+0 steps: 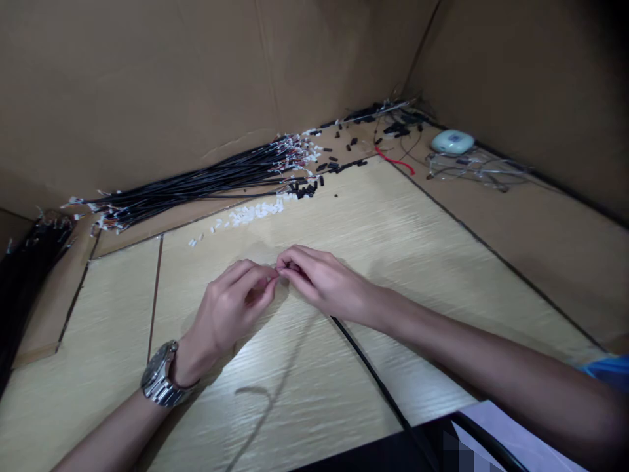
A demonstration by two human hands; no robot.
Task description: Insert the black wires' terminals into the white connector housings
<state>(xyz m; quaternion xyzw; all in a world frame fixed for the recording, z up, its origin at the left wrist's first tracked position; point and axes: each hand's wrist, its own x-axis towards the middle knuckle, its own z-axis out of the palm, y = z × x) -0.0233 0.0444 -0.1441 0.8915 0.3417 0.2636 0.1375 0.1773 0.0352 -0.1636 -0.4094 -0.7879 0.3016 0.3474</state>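
My left hand (pixel 230 301), with a metal watch (pixel 162 373) on its wrist, is closed in a pinch over the middle of the table. My right hand (pixel 327 278) is also closed, its fingertips meeting those of the left. A black cable (pixel 363 360) runs up from the lower right and passes beneath the right hand, which appears to hold its end. Whatever lies between the touching fingertips is too small and covered to make out. Beyond the hands is a loose pile of small white connectors (pixel 255 213).
A bundle of black cables (pixel 196 177) with white-tipped wire ends lies along the cardboard wall. Small black sleeves (pixel 307 190) are scattered beside it. Further right are a red strip (pixel 396 162), a pale blue case (pixel 452 141) and eyeglasses (pixel 472 167). More black cables (pixel 32 275) lie at left.
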